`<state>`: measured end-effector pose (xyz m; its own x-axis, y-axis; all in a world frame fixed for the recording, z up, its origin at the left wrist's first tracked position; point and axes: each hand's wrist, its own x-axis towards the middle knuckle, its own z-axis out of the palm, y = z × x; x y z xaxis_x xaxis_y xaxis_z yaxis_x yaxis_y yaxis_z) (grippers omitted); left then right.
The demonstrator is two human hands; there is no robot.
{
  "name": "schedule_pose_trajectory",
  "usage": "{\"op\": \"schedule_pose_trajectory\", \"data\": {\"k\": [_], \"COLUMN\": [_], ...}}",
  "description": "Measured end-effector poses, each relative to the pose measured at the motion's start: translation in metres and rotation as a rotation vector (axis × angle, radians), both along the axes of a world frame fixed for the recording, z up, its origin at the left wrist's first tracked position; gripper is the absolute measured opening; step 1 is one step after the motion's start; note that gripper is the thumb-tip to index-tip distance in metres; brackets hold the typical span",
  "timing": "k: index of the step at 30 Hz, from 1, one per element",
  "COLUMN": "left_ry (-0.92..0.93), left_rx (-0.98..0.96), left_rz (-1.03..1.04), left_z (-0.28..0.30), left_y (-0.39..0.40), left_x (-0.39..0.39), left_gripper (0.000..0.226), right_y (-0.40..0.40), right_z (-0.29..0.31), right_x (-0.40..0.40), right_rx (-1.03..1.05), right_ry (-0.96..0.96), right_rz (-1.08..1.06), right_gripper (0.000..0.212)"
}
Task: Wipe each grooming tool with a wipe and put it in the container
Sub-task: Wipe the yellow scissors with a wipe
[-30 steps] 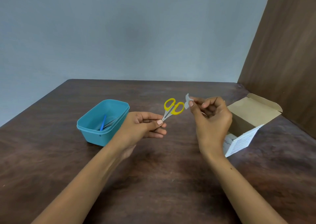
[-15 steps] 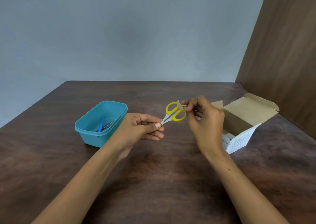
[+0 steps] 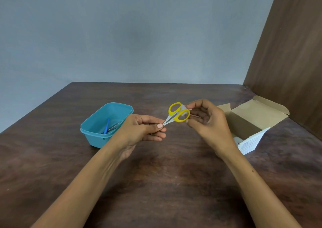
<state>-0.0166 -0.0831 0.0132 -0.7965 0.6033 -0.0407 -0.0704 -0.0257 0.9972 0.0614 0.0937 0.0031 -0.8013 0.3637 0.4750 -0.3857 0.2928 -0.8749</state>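
Your left hand (image 3: 144,129) pinches the blades of the small yellow-handled metal scissors (image 3: 176,115) above the dark wood counter (image 3: 156,184). Your right hand (image 3: 207,121) presses a small white wipe (image 3: 184,108) against the handles. Teal plastic container (image 3: 97,133) left; open cardboard box (image 3: 250,119) right.

A single head-worn camera looks forward and down across the table (image 3: 156,184), near both hands, facing the wall (image 3: 139,36).
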Motion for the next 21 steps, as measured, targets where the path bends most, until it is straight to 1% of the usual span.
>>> {"op": "schedule_pose_trajectory", "data": {"k": [2,3,6,9,14,21], "left_ry": [-0.014,-0.014,-0.007,-0.045,-0.121,-0.072], "left_rx": [0.005,0.003,-0.023,-0.017,0.021,0.031], "left_rz": [0.009,0.008,-0.022,-0.025,-0.031,-0.062], "left_z": [0.0009,0.0011,0.0012,0.0007,0.0007,-0.0021], "left_y": [-0.0006,-0.0011,-0.0015,-0.0012,-0.0013,-0.001], "left_x": [-0.0016,-0.002,-0.0013,-0.0017,-0.0034,-0.0028], "left_gripper": [0.011,0.011,0.012,0.012,0.013,0.014], "right_y": [0.0019,0.0034,0.007,0.0062,0.0023,-0.0025], "right_z": [0.0025,0.0037,0.0055,0.0052,0.0083,0.0039], "right_x": [0.0026,0.0034,0.0051,0.007,0.009,0.0085], "right_rx": [-0.046,-0.051,-0.039,-0.052,-0.065,-0.013], "right_ry": [-0.009,-0.001,0.035,0.053,0.041,0.101], "right_rz": [0.073,0.073,0.012,-0.027,-0.004,-0.129], "right_gripper": [0.035,0.033,0.028,0.028,0.041,0.034]}}
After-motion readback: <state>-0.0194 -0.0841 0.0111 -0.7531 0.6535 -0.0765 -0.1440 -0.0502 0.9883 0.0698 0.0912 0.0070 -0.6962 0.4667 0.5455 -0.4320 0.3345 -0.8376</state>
